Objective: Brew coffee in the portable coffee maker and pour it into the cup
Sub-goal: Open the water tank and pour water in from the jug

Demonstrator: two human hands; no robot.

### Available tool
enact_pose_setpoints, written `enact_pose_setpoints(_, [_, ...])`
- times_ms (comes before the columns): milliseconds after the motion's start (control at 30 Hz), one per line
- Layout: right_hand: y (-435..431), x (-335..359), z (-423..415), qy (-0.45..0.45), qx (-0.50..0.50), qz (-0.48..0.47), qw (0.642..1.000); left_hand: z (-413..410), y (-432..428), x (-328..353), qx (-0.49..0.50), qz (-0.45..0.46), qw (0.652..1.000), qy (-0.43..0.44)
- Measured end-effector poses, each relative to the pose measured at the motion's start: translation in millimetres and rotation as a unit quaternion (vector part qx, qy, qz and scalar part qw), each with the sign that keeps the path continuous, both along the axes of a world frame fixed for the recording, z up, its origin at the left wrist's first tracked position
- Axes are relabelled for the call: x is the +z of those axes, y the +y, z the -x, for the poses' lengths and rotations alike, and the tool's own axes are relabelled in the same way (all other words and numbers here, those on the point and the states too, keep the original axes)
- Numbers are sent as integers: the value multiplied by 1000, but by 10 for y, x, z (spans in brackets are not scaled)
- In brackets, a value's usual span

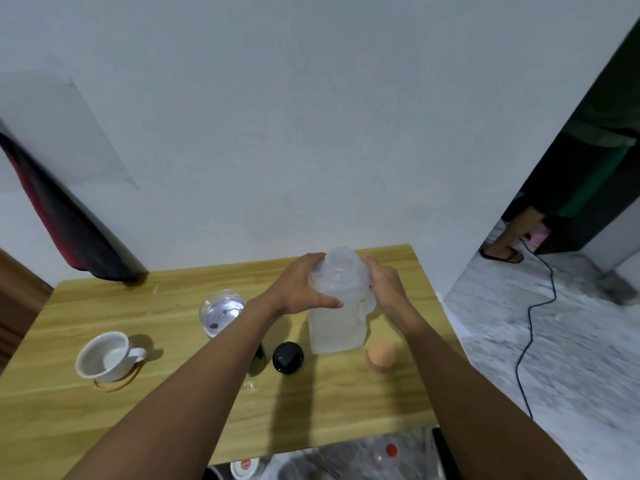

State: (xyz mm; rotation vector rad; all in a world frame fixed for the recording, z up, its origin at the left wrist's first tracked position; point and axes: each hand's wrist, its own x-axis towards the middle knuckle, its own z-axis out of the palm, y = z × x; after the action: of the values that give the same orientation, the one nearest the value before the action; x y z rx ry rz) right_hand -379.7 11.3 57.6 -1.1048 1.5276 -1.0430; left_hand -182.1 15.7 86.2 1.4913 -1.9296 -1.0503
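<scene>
One translucent bottle (334, 327) in left hand (304, 285), right hand (384, 287), one cup (104, 356)

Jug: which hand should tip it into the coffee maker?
Probably the right hand: it holds the jug on its handle side, and the maker stands to the left, so it can tip that way. The left hand grips the neck, forearm crowding the maker.

The table (104, 427) is pale yellow wood with streaky grain. At left, the cup (104, 355) is white, its coaster (116, 383) tan. The plastic bottle (336, 327) is milky translucent; the lid (288, 357) near it black, the cap (381, 356) peach-orange. Far left, a cloth (59, 220) is red and black.
</scene>
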Motion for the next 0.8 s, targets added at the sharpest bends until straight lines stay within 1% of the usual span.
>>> enact_pose_setpoints(67, [0,-28,59,7,-1,7,1000,-3,-25,1,-9,2,1000,-10])
enact_pose_setpoints(133, [30,-95,145,17,-29,28,999,-16,-40,8,-18,-6,1000,-14])
enact_pose_setpoints(200, [135,-243,268,61,-67,46,995,-20,-49,24,-31,-18,999,-12])
enact_pose_setpoints(233, [196,-347,333,99,-70,44,992,-28,-53,43,-32,-20,999,-8])
enact_pose_setpoints(267, [269,-491,402,146,-57,30,987,-26,-51,54,-32,-22,999,-3])
enact_pose_setpoints(333, [422,-803,498,223,1,-29,974,-24,-43,58,-28,-15,999,3])
enact_pose_setpoints(433, [633,-1146,500,286,97,-117,946,-14,-33,8,-24,-3,1000,4])
enact_pose_setpoints(500, [742,-1292,446,343,148,-129,918,-13,-33,-21,-24,-5,1000,11])
enact_pose_setpoints(533, [790,-1365,436,372,160,-119,906,-14,-36,-31,-24,-7,1000,13])
enact_pose_setpoints(567, [819,-1427,415,395,159,-98,899,-19,-41,-39,-24,-9,1000,15])
enact_pose_setpoints(600, [853,-1458,407,402,140,-75,902,-18,-39,-49,-25,-11,999,16])
enact_pose_setpoints(667, [837,-1391,377,369,70,-37,926,-22,-38,-51,-29,-11,999,18])
enact_pose_setpoints(700, [817,-1290,378,372,46,-28,927,-24,-37,-50,-30,-13,999,18])
enact_pose_setpoints(767, [748,-1018,408,407,43,-14,912,-27,-35,-36,-32,-17,999,19])
enact_pose_setpoints(800, [707,-876,444,393,18,9,919,-26,-29,-21,-34,-18,999,19])
